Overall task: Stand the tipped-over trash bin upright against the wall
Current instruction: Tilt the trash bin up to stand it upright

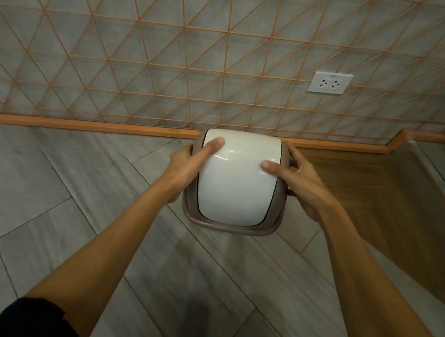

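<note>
White-lidded trash bin (236, 181) upright | left hand (188, 163), right hand (296, 178) fingers grasping sides

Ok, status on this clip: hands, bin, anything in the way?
Left hand and right hand both gripping the bin by its sides. Bin upright, lid up, at the baseboard. Nothing in the way.

Arms: both forearms bare from elbow to wrist, no watch, band or bracelet on either.
Left hand (185, 163): bare, no glove, no ring on the fingers that show.
Right hand (295, 183): bare, no glove, no ring visible.
Sleeve (37, 319): dark, black-looking fabric bunched at the left elbow, bottom-left corner.
Right sleeve: out of view.
</note>
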Demonstrator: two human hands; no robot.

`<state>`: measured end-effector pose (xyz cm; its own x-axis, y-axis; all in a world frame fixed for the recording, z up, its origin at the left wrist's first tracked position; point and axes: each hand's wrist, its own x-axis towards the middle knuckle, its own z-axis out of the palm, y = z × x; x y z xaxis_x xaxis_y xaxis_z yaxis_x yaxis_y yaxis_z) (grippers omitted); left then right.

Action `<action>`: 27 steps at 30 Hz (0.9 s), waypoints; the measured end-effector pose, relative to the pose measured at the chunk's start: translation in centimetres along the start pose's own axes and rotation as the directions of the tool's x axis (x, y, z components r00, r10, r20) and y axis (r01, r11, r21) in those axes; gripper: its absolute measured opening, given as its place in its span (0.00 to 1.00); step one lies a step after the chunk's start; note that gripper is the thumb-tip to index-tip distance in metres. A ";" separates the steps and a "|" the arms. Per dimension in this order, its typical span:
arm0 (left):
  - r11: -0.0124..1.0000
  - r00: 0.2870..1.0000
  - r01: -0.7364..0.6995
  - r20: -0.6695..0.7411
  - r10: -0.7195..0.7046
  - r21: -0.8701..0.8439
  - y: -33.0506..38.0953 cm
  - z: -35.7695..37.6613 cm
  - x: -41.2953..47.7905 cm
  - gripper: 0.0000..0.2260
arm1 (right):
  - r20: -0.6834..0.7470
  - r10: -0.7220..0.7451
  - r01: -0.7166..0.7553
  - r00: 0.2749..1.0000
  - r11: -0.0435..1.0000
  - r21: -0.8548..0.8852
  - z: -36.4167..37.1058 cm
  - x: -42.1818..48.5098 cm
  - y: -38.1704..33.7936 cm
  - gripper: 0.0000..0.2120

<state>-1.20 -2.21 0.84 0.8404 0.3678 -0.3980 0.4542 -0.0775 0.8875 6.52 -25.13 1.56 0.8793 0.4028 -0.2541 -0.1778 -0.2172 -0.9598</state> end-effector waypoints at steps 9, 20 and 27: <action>0.981 0.984 0.178 0.019 -0.177 -0.078 1.4 0.1 -0.3 0.53 | -0.151 0.045 -0.034 0.987 0.997 0.075 2.2 0.7 0.0 0.36; 0.973 0.972 0.230 0.048 -0.229 -0.026 3.0 1.2 0.0 0.55 | -0.135 0.082 -0.083 0.987 0.997 0.001 1.0 1.9 -0.5 0.18; 0.980 0.982 0.175 -0.050 -0.180 -0.095 3.9 1.8 0.3 0.48 | -0.154 0.122 -0.144 0.981 0.979 -0.144 1.6 0.4 -1.9 0.38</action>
<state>1.31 -4.05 3.76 0.7290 0.4217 -0.5392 0.5638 0.0768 0.8224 6.55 -23.12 3.13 0.9085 0.2317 -0.3477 -0.2371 -0.3992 -0.8856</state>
